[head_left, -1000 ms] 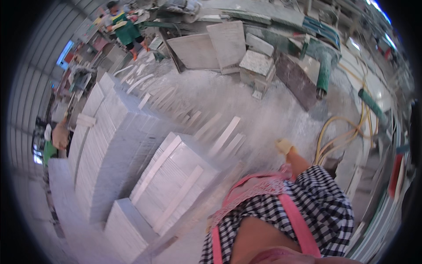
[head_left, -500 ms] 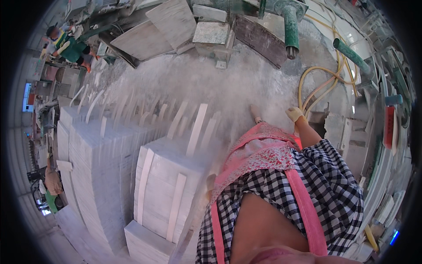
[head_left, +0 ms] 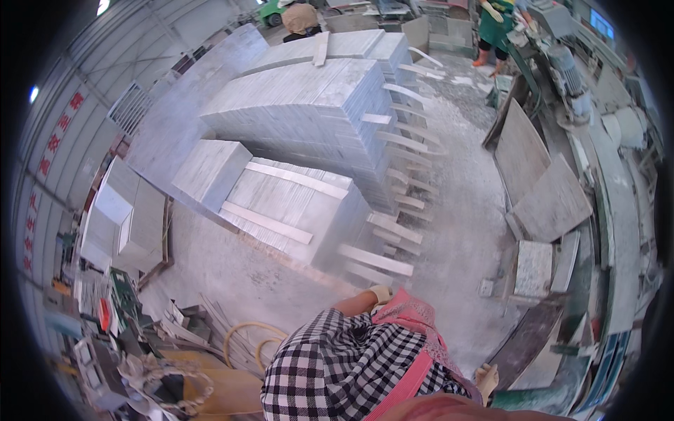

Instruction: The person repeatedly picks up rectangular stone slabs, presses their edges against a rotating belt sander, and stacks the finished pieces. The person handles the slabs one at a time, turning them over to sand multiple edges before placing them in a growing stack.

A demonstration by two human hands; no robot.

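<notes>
I wear a black-and-white checked shirt (head_left: 337, 365) and a pink apron (head_left: 411, 316). My left hand (head_left: 382, 293), in a pale glove, hangs beside the apron at waist height with nothing visible in it; its fingers are too small to read. My right hand (head_left: 486, 379), also gloved, hangs low at my right side with fingers apart and empty. Just ahead of my left hand stands a low stack of grey stone slabs (head_left: 295, 210) topped with white spacer strips (head_left: 267, 223). A taller slab stack (head_left: 316, 105) rises behind it.
Loose grey slabs (head_left: 551, 203) lean to the right beside a small speckled tile (head_left: 533, 270). A long cutting machine (head_left: 618, 210) lines the right edge. A yellow hose coil (head_left: 246, 340) and clutter sit lower left. Two people (head_left: 498, 21) work at the far end.
The view has swung round sharply, so the slab stacks now lie ahead and left while the leaning slabs are at the right. My gloved left hand has dropped closer to my apron.
</notes>
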